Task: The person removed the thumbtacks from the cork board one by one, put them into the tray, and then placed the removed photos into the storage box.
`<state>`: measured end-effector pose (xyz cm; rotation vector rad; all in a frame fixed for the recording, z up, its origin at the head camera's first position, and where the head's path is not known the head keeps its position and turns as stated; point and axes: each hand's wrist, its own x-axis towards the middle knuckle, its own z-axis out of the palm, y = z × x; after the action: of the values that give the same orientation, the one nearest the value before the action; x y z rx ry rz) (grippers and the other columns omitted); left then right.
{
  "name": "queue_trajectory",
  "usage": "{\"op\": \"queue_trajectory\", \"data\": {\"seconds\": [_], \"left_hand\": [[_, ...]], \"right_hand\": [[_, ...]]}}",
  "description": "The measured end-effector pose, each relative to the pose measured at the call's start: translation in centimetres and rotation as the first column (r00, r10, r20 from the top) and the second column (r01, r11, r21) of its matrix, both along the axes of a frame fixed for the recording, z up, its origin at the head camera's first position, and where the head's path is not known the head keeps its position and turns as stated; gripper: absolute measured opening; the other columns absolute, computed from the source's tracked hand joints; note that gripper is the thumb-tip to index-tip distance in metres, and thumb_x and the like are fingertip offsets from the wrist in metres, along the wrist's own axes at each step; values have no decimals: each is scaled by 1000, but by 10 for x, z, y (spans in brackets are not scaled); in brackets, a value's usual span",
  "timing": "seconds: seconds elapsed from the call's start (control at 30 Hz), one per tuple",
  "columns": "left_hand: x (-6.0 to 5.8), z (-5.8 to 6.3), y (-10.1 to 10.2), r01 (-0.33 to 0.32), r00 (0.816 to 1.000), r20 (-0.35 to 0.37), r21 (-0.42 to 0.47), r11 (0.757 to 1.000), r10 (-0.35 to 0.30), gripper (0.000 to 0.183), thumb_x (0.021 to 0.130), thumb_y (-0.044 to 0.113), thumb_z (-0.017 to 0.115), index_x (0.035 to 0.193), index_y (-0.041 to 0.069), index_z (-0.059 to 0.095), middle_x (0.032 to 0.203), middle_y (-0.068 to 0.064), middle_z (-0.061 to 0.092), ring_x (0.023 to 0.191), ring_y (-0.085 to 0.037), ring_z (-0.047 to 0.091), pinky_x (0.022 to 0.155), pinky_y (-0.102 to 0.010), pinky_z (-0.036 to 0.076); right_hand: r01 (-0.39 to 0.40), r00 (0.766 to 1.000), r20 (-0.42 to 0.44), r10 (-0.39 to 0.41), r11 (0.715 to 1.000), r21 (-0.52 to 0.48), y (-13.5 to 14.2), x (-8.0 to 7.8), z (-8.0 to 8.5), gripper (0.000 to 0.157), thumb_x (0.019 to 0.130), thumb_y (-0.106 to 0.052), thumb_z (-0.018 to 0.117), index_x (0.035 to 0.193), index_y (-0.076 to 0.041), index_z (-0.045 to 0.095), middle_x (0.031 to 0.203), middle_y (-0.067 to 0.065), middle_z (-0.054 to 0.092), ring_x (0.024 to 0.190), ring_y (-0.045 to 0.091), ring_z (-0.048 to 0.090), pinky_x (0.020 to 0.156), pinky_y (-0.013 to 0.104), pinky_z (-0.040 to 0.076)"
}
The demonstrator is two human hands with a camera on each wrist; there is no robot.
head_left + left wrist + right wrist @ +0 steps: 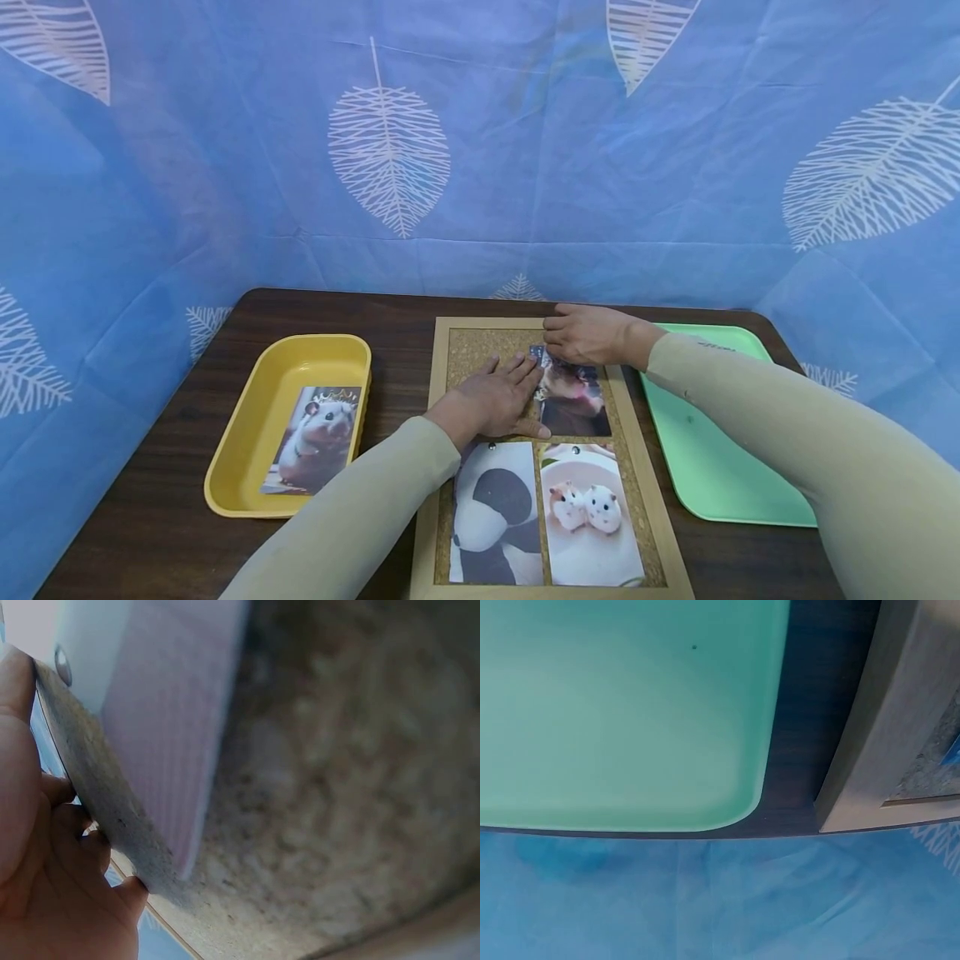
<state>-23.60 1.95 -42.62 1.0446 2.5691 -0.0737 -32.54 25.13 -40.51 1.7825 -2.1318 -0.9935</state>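
A framed corkboard [487,335] lies on the table under both hands. My left hand [495,402] rests on the cork with fingers spread, their tips at the left edge of a dark animal photo [576,408]. Over that photo's top edge, my right hand [588,333] bends its fingers down; whatever is under the fingertips is hidden. Below are a black-and-white plush-like photo [491,533] and a photo of two hamsters [588,533], each with a silver pin at the top. The left wrist view shows my left hand [67,885] beside a pinned pale photo [161,735].
At left stands a yellow tray [247,433] holding a photo of a crowned mouse-like animal [318,437]. A green tray [720,450] lies right of the corkboard, partly beneath my right forearm. Blue leaf-patterned cloth [480,167] hangs behind the dark wooden table [150,492].
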Motion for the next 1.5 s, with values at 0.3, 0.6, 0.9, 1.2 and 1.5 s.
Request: {"op": "queue_trajectory", "data": {"seconds": [0.3, 0.6, 0.9, 1.2, 1.5], "left_hand": [[0, 0, 0, -4, 1000, 9, 2, 1000, 4, 100, 98, 80, 39, 172, 20, 7, 179, 0, 0, 165, -18, -2, 134, -47, 5], [1, -1, 0, -11, 1000, 2, 1, 1000, 11, 100, 97, 80, 39, 172, 20, 8, 179, 0, 1, 165, -18, -1, 134, -47, 5], [0, -2, 0, -8, 1000, -7, -2, 1000, 8, 100, 97, 80, 39, 172, 20, 9, 179, 0, 2, 165, -18, -1, 134, -47, 4], [1, 0, 0, -15, 1000, -1, 1, 1000, 15, 100, 97, 79, 40, 172, 20, 9, 179, 0, 2, 165, -18, -1, 134, -47, 4], [1, 0, 1, -18, 1000, 10, 5, 1000, 18, 100, 98, 79, 41, 172, 19, 9, 179, -1, 2, 165, -19, -1, 134, -48, 4]], "right_hand": [[-13, 1000, 1, 13, 1000, 8, 2, -4, -2, 16, 105, -25, 66, 117, -16, 70, 117, 1, 71, 109, 24, 59, 96, 47, 48], [-23, 1000, 1, 23, 998, -58, 1, -6, -7, 13, 106, -28, 63, 105, -15, 66, 107, 1, 70, 103, 24, 58, 99, 48, 49], [-22, 1000, -10, 21, 998, -53, 1, -6, -7, 15, 107, -28, 61, 104, -14, 66, 105, 2, 68, 101, 24, 58, 99, 48, 49], [-29, 999, -19, 28, 998, -51, 1, -6, -7, 15, 107, -28, 60, 106, -14, 66, 106, 2, 68, 103, 25, 58, 101, 48, 49], [-5, 1000, -19, 4, 999, -42, 2, -6, -8, 15, 108, -28, 60, 110, -14, 66, 109, 2, 68, 106, 24, 58, 105, 49, 49]]}}
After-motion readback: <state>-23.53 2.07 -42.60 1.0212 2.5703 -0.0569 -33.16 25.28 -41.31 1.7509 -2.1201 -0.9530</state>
